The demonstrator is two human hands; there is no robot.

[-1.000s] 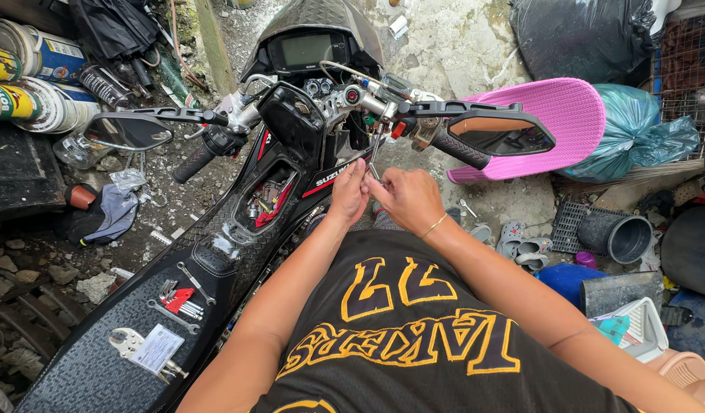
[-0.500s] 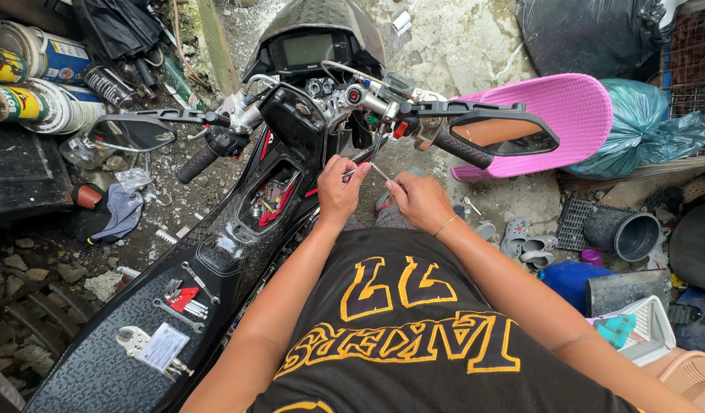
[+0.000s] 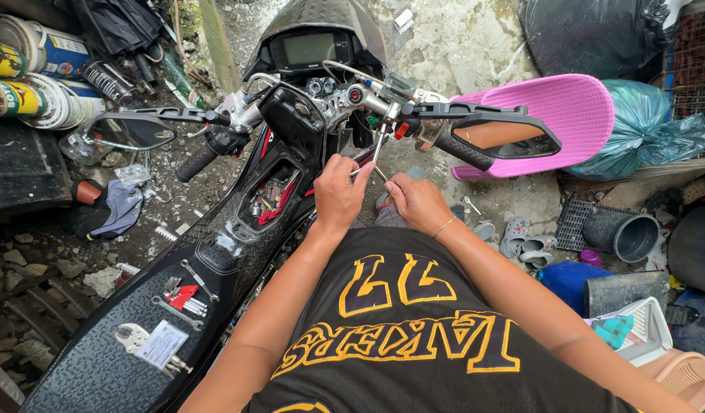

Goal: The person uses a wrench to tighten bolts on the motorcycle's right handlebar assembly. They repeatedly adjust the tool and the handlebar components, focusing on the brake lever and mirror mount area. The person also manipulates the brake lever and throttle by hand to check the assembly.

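Head view: left hand (image 3: 338, 193), right hand (image 3: 418, 202) drawn apart since earlier; wire (image 3: 375, 153) between.

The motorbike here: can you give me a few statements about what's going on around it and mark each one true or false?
1. Both hands, the left hand and the right hand, are close together just below the handlebar. True.
2. The hands are working on the rear wheel. False: they handle thin wires hanging near the handlebar.
3. Wrenches and other small tools lie on the black seat. True.
4. A pink plastic chair lies to the right of the bike. True.
5. The right wrist is bare. False: it wears a thin gold bracelet.
6. The tank area is closed up. False: an open compartment shows parts inside.
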